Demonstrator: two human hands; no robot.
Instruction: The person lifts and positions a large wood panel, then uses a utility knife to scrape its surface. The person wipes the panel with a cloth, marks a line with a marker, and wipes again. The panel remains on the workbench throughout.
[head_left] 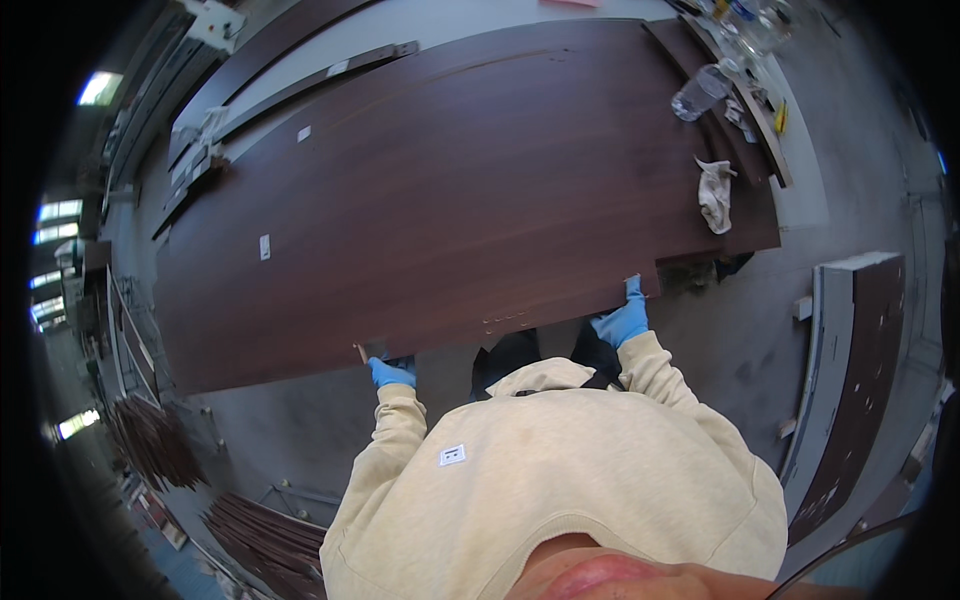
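Note:
A large dark brown wood-grain panel (420, 210) lies across a table before me. My left hand (393, 372), in a blue glove, is closed on its near edge beside a small cut-out, the fingers partly hidden. Farther right my right hand (623, 322), also blue-gloved, grips the same edge near a corner notch, one digit on top and the rest partly under the board. A row of small curved marks (506, 321) shows along the edge between my hands. Two white labels (265, 247) are stuck on the panel's left part.
A crumpled whitish glove or cloth (715, 196) and a clear plastic bottle (702, 92) lie at the right end, near narrow brown strips (735, 95). More boards (850, 370) stand at the right. Bundled brown strips (265, 540) are stacked at the lower left.

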